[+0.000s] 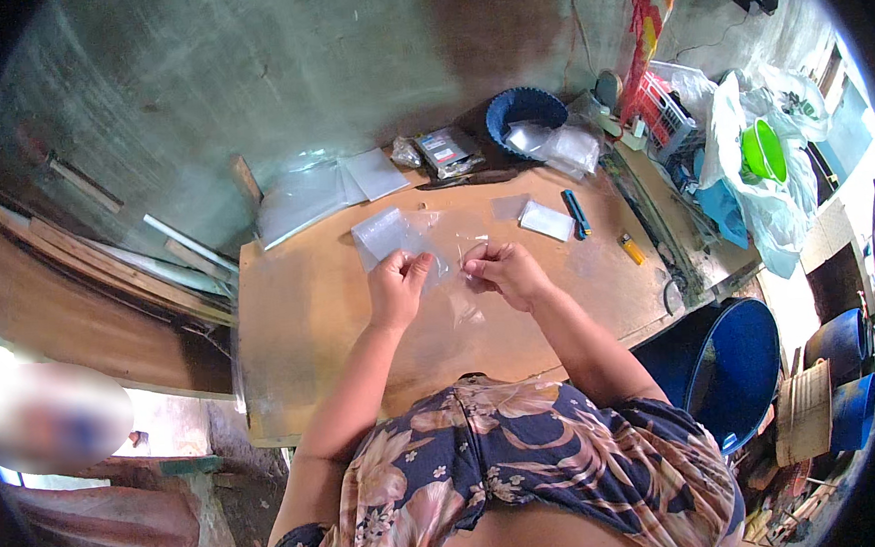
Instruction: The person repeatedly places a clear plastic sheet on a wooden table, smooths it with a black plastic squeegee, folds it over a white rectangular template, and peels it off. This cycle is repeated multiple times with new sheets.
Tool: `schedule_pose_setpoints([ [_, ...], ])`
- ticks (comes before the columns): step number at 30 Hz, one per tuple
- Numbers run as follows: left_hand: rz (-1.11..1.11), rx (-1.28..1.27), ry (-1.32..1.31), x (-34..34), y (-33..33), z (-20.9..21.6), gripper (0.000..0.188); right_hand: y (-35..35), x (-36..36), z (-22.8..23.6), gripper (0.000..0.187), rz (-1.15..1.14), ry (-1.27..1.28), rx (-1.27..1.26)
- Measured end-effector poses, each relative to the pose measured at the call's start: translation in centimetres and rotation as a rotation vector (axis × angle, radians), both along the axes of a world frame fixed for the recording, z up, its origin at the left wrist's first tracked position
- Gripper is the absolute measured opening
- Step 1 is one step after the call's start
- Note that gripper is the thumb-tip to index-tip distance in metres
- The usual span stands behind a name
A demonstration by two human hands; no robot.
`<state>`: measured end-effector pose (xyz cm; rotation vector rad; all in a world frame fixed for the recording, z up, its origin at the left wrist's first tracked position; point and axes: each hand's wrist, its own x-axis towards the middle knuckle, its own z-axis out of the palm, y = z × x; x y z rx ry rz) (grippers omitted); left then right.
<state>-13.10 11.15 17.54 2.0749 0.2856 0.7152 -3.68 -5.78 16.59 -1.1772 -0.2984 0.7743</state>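
Over the wooden table (pixel 320 311), my left hand (pixel 396 288) is closed, thumb against fingers, on a thin clear plastic sheet (pixel 445 235). My right hand (pixel 510 273) pinches the sheet's other side, so it spans the gap between both hands. Whether it is a bag or a single layer I cannot tell. Beyond my left hand lies a stack of clear plastic pieces (pixel 377 233). Past my right hand are a smaller stack of whitish plastic pieces (pixel 547 221), a blue cutter knife (pixel 576 214) and a yellow lighter (pixel 632 250).
Large plastic sheets (pixel 303 203) lie along the wall side, near a dark boxy device (pixel 448 150) and a dark blue basket (pixel 517 103) with plastic packs. A white plastic bag (pixel 741 165) with a green bowl (pixel 764 151) stands right. A blue barrel (pixel 739 375) adjoins the table's right side.
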Motion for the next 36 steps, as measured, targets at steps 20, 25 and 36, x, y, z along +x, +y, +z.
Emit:
schedule_pose_setpoints([
  [20, -0.083, -0.401, 0.295, 1.5, 3.6, -2.4, 0.031, -1.9, 2.6, -0.1, 0.028, -0.667, 0.055, 0.087],
  [25, -0.557, -0.722, 0.322, -1.6, 2.5, -6.7, 0.036, -2.1, 2.2, -0.7, 0.031, -0.805, 0.153, 0.177],
  [36, -0.15, 0.472, 0.842, 0.4, 6.4, -11.8, 0.024, -10.2, 2.2, -20.0, 0.036, -0.787, -0.739, -1.043],
])
